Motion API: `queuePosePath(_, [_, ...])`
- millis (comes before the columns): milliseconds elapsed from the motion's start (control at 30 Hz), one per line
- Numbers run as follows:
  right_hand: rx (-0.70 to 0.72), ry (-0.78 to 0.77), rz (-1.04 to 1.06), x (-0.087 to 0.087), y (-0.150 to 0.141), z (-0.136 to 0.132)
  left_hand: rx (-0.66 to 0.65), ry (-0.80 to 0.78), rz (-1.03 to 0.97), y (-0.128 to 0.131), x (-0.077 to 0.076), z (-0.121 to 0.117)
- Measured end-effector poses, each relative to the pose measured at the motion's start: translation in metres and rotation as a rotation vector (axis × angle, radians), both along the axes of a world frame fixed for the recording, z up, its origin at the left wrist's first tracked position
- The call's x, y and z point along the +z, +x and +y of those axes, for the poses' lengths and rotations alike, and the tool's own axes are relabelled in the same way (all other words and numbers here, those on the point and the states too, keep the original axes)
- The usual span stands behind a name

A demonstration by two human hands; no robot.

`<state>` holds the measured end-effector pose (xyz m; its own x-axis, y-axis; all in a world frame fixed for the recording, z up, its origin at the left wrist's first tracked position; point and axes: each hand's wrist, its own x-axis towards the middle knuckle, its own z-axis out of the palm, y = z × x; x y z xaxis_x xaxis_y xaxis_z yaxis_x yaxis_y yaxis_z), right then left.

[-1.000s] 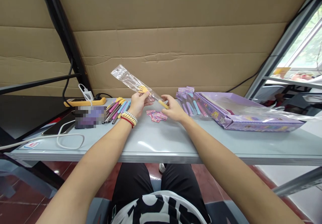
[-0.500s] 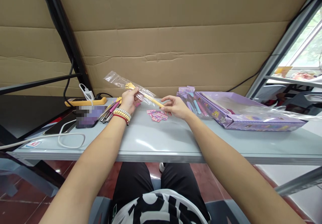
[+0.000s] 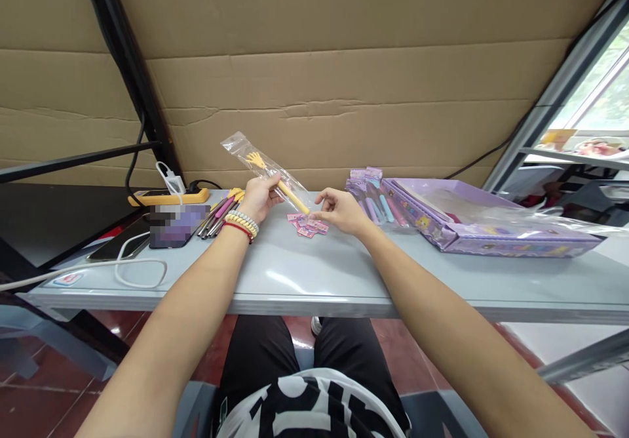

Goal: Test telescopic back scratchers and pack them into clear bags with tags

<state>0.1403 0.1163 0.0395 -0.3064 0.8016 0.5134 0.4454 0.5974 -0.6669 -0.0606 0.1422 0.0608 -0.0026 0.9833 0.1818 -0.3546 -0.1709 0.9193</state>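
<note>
A yellow back scratcher [image 3: 293,198] with a small hand-shaped head lies inside a clear plastic bag [image 3: 237,144], slanting above the table. My left hand [image 3: 259,199] is closed on the middle of the bag and the scratcher within it. At the lower end, my right hand [image 3: 339,210] pinches the bag near the handle's tip, with thumb and forefinger close together. Beneath that end lie several small pink printed cards [image 3: 308,226]. Beside my left wrist is a pile of back scratchers [image 3: 221,214] with coloured handles, partly hidden by the hand.
Bagged items with purple cards [image 3: 373,199] lie right of my right hand, against a purple box [image 3: 501,241] holding clear plastic. On the left are a phone [image 3: 177,228], a white cable [image 3: 140,263] and a yellow power strip [image 3: 191,197]. Cardboard [image 3: 314,77] stands behind the table.
The back scratcher now sits fully inside the bag, its handle nearer the bag's lower end. My left hand has shifted left over the pile; my right hand stays near the handle end.
</note>
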Motion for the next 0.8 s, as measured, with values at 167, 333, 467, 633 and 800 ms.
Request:
queuePosePath(167, [0.002,0.052,-0.024,-0.001,0.0,-0.001,-0.023,0.006,0.032,0.001,-0.001,0.0])
queuePosePath(333, [-0.043,0.133,-0.014,-0.003,0.001,0.001,-0.061,0.029,0.052,0.002,-0.006,0.002])
queuePosePath(467, [-0.066,0.196,-0.047,-0.003,0.001,0.003,-0.157,0.043,0.136,0.006,-0.008,0.0])
queuePosePath(633, [-0.018,0.099,-0.143,-0.006,-0.001,0.0,-0.171,0.027,0.155,0.009,-0.008,-0.004])
queuePosePath(800, [-0.003,0.017,-0.181,-0.008,-0.004,0.0,-0.229,-0.033,0.245,0.015,-0.009,-0.01])
